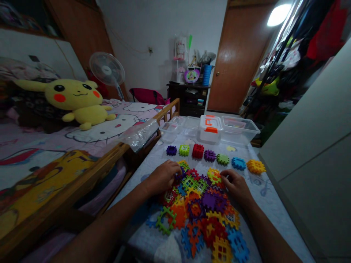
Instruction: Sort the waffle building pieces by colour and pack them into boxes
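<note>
Interlocking plastic building pieces lie in a loose pile on the cloth-covered table, square and notched, in many colours. My left hand is at the pile's far left edge, its fingers curled down over dark and green pieces; what they grip is hidden. On the far right side of the pile, my right hand has its thumb and fingers closed at the edge of a yellow-green building piece. Beyond both hands stands a row of block-like assembled pieces, among them a red one and a blue one.
Clear plastic boxes stand at the table's far end, one lidded box with orange clips. A wooden bed rail runs along the left. On the bed sits a yellow plush toy. A pale cabinet borders the right.
</note>
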{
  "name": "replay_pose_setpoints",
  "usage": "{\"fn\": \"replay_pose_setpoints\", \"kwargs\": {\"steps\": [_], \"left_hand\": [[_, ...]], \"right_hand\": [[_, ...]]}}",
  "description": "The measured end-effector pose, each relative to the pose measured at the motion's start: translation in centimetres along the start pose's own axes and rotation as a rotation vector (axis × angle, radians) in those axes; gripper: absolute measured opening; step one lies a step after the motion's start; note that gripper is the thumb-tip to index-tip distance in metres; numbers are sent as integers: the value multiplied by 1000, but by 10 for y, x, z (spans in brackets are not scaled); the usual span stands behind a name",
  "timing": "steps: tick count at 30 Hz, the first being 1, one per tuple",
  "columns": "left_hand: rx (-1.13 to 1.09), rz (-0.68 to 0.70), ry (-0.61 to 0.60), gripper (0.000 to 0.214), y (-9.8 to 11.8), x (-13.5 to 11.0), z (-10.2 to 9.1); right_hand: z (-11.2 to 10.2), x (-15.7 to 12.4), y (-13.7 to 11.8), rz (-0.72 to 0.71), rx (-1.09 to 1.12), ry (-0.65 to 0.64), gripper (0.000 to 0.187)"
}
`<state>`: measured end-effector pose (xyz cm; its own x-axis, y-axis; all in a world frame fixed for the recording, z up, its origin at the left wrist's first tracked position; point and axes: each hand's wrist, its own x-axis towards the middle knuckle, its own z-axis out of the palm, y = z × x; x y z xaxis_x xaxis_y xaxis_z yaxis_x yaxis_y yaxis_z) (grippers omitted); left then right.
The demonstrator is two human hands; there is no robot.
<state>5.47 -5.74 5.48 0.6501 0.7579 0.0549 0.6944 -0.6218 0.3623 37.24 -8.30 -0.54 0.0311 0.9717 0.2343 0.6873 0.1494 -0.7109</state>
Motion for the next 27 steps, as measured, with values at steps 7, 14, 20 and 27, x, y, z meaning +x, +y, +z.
{"fn": "replay_pose_setpoints", "kwargs": {"steps": [7, 14, 20, 27], "left_hand": [[83, -105, 6, 19, 21, 31, 14], [-101, -122, -51, 38, 28, 59, 26], [-448, -63, -21, 29, 32, 76, 29], [-679, -56, -102, 26, 41, 93, 43]], "right_hand": [[0, 1, 2, -4, -17, -5, 27], [2, 1, 3, -6, -4, 1, 28], [3, 1, 6, -5, -7, 0, 24], [2, 1, 5, -16, -5, -11, 24]]}}
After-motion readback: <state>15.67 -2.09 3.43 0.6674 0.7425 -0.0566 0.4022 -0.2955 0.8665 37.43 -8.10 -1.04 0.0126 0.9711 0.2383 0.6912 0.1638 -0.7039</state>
